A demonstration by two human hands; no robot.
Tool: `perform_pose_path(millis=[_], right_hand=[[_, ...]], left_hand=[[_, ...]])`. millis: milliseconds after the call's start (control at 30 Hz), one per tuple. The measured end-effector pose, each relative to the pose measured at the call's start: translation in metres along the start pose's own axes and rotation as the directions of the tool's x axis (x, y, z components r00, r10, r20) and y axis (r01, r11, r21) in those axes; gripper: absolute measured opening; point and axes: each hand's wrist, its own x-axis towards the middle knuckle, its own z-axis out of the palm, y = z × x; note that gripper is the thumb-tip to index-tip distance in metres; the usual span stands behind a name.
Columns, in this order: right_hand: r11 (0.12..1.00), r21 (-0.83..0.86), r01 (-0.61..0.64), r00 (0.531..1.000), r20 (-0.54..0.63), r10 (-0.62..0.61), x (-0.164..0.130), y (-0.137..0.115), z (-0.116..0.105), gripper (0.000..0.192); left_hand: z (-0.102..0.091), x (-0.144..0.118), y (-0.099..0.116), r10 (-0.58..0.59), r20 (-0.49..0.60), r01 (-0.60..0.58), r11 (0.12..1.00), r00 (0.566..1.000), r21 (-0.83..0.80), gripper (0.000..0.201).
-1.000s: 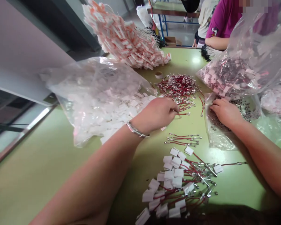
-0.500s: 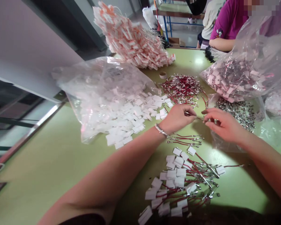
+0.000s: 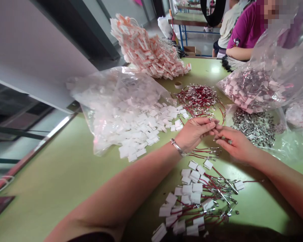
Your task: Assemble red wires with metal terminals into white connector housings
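My left hand (image 3: 200, 131) is closed in a pinch on a red wire lead, mostly hidden by its fingers; a small metal end shows at the fingertips. Against those fingertips, my right hand (image 3: 234, 142) has its thumb and fingers curled together; whatever they pinch is too small to make out. Just below lie several red wires with metal ends (image 3: 202, 153) in a row. Nearer to me is a spread of white plastic housings (image 3: 187, 190) with red wires and shiny metal tubes. Beyond my hands sits a heap of red wires (image 3: 198, 97) with metal terminals.
A clear bag (image 3: 98, 101) spills loose white housings (image 3: 141, 129) at left. Small metal parts (image 3: 255, 126) lie on plastic at right, below another filled bag (image 3: 252, 89). Bundled orange-white pieces (image 3: 151, 50) and a tape roll (image 3: 178, 85) stand farther back. A person in purple (image 3: 244, 30) sits across the table.
My hands have come together; the short stretch of wire that showed between them is now covered by fingers. The whole view has shifted slightly.
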Motion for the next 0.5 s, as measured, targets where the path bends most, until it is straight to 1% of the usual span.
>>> perform_pose_path(millis=[67,100,167,233,267,333,433,500], right_hand=[[0.996,0.05,-0.079,0.991,-0.108,0.084,0.0,-0.001,-0.006,0.011],[0.99,0.06,-0.126,0.976,-0.169,0.134,0.0,-0.001,-0.009,0.011],[0.982,0.03,-0.186,0.948,-0.258,0.188,-0.001,-0.001,-0.013,0.012],[0.984,-0.031,-0.178,0.943,-0.291,0.162,-0.001,-0.001,-0.014,0.013],[0.986,-0.057,-0.16,0.945,-0.296,0.136,-0.002,-0.001,-0.014,0.013],[0.989,-0.079,-0.122,0.951,-0.296,0.093,-0.002,-0.001,-0.011,0.013],[0.993,-0.082,-0.085,0.96,-0.275,0.059,-0.003,0.0,-0.007,0.013],[0.992,-0.074,-0.1,0.951,-0.3,0.074,-0.004,0.0,-0.006,0.013]], left_hand=[[-0.002,-0.001,0.001,0.094,-0.021,-0.089,0.98,0.995,0.178,0.018],[-0.002,-0.001,0.001,0.16,-0.017,-0.148,0.944,0.987,0.296,0.021],[-0.002,-0.002,0.002,0.298,0.045,-0.276,0.807,0.954,0.522,0.023],[-0.001,-0.003,0.0,0.384,0.156,-0.388,0.655,0.91,0.648,0.022],[0.0,-0.004,-0.001,0.398,0.204,-0.422,0.602,0.894,0.677,0.023],[0.002,-0.005,-0.002,0.384,0.254,-0.44,0.547,0.888,0.712,0.027],[0.003,-0.006,-0.003,0.359,0.256,-0.415,0.488,0.897,0.768,0.029],[0.003,-0.006,-0.002,0.351,0.248,-0.398,0.466,0.903,0.79,0.028]])
